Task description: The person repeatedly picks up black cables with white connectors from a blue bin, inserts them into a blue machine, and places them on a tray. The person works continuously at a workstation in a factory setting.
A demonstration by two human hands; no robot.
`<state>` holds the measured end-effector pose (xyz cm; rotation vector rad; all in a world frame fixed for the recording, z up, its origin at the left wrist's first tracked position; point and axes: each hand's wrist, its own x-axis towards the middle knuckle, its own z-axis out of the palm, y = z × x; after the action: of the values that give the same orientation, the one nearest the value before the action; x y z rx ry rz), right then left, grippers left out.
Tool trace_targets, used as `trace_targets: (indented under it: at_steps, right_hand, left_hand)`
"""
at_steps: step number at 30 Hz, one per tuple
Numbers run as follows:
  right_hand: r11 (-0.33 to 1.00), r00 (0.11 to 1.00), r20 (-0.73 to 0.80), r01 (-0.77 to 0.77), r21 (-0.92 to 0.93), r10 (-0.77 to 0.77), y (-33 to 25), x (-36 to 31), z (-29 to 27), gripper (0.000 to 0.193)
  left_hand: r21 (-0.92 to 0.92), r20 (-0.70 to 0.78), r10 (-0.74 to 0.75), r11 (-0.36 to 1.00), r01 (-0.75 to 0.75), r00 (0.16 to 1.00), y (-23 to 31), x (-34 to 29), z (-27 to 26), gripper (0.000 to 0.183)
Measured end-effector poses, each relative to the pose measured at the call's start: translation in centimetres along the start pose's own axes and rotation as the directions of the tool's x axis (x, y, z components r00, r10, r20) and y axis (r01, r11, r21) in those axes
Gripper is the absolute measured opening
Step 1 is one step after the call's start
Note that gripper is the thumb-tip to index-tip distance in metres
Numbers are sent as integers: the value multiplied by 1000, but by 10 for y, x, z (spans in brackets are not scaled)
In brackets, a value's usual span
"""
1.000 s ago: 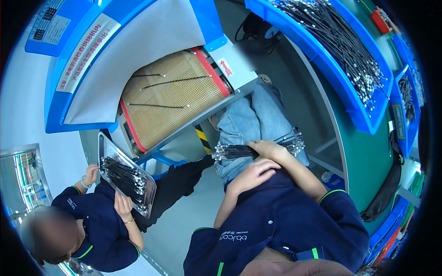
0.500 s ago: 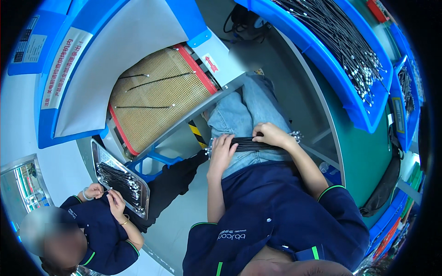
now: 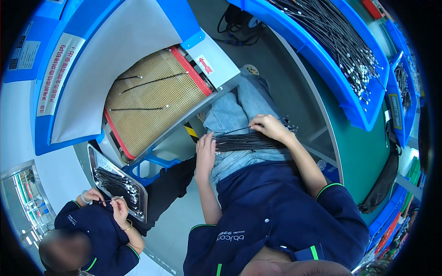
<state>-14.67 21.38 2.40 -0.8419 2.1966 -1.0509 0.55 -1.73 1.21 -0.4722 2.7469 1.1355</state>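
A bundle of black cables (image 3: 251,143) is found laid crosswise on the person's lap, over the blue jeans (image 3: 225,117); a single black cable (image 3: 234,131) is pinched between thumb and fingers of the right hand (image 3: 270,127), raised just beyond the bundle and apart from it along part of its length; the left hand (image 3: 205,154) is placed at the bundle's left end, fingers touching it; whether anything is gripped there cannot be told.

Several dark cables (image 3: 138,109) are spread apart on a tan mesh belt (image 3: 156,99) with red edges; at the left, a metal tray (image 3: 146,198) holding black cables (image 3: 115,182) is rested by a seated co-worker (image 3: 103,230); at the upper right, a blue bin (image 3: 352,112) filled with black cables is set on a green tabletop (image 3: 361,156).
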Motion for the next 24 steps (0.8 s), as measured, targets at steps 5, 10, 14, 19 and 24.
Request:
trace_targets:
  at_steps: [5, 10, 14, 19, 24]
  right_hand:
    - [999, 998, -30, 50, 19, -50, 0, 0, -2, 15]
    - [995, 992, -77, 98, 2, -98, -2, 0, -10, 14]
    - [991, 990, -54, 129, -20, -130, -21, 4, -12, 16]
    - [968, 969, 11, 247, -51, -247, -37, 15, 8, 19]
    - [938, 938, -23, 345, 17, -345, -64, 20, 14, 14]
  left_hand:
    - [-15, -86, 43, 999, -45, 995, 0, 0, 3, 29]
    - [-67, -145, 48, 996, -59, 988, 8, 0, -6, 18]
    - [-107, -173, 64, 991, -83, 983, 14, 1, -7, 14]
    - [119, -192, 299, 953, -280, 935, 24, 3, -13, 15]
    - [-23, -170, 216, 975, -223, 961, 51, -2, -21, 17]
